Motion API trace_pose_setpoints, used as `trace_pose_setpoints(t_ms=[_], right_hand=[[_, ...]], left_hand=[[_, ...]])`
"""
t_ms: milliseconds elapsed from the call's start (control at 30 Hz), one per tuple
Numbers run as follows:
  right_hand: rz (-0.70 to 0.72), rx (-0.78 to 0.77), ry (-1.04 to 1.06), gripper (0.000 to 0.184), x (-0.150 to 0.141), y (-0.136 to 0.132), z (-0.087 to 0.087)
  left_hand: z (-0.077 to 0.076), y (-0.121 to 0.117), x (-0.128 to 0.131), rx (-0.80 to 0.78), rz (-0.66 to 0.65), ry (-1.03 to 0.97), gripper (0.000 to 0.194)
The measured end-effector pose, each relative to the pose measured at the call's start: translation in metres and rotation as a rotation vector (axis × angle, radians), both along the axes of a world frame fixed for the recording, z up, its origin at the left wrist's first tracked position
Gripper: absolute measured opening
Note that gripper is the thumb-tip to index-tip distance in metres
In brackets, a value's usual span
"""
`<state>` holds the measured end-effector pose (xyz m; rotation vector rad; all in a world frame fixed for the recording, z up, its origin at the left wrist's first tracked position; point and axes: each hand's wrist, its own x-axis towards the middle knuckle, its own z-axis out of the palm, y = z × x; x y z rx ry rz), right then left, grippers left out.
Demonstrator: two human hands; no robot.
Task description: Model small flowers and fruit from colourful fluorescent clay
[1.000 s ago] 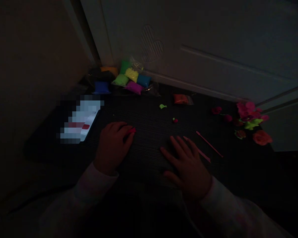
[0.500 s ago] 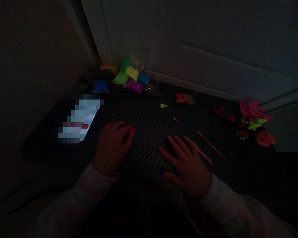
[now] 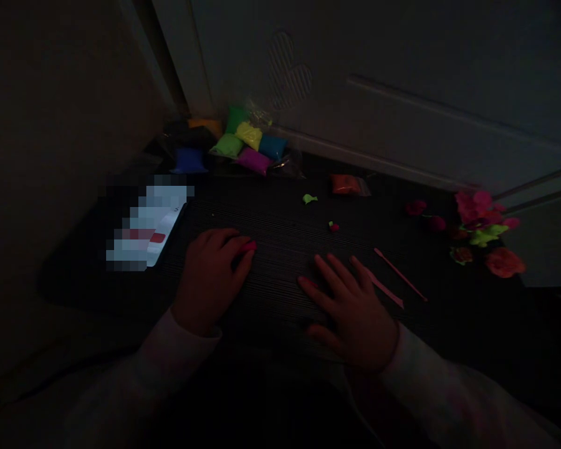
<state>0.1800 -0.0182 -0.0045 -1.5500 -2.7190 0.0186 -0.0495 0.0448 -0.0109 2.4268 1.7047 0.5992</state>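
Note:
My left hand (image 3: 212, 277) rests on the dark wood-grained table (image 3: 271, 218), its thumb and forefinger closed on a small lump of pink clay (image 3: 249, 247). Most of the lump is hidden by the fingers. Palm down on the right, my right hand (image 3: 348, 308) lies with its fingers spread; a faint reddish spot shows by one finger, too dark to make out. Beside its fingertips are a flat pink modelling tool (image 3: 387, 290) and a thin pink stick tool (image 3: 401, 274). Farther back sit a tiny red-and-green clay piece (image 3: 333, 226) and a light green clay scrap (image 3: 309, 199).
A lit phone (image 3: 161, 231), partly pixelated, lies at the left. Several bags of coloured clay (image 3: 255, 160) are heaped at the back, with an orange clay bag (image 3: 346, 184) apart from them. Pink and orange flowers (image 3: 479, 212) stand at the right, before a pale panel (image 3: 402, 68).
The view has shifted very slightly. Both hands stay in nearly the same places, the left still holding the pink clay.

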Motion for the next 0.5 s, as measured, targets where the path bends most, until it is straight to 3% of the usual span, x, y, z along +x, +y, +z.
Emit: trace_pose_setpoints(t_ms=[133,267,400,500], right_hand=[[-0.071,0.016,0.002,0.057,-0.0009,-0.001,-0.0007],[-0.007,-0.017,0.009,0.059,-0.0009,-0.0013,-0.0008],[-0.115,0.012,0.001,0.057,-0.0015,-0.0021,-0.0018],[-0.043,-0.017,0.017,0.059,-0.0053,-0.0056,-0.0022]], left_hand=[[0.0,-0.0003,0.0,0.003,-0.004,0.0,0.026],[0.0002,-0.0003,0.0004,0.002,-0.008,-0.003,0.025],[0.0005,-0.0004,0.0012,0.006,-0.006,-0.004,0.026],[-0.0003,-0.0001,0.0006,0.004,-0.006,-0.001,0.026]])
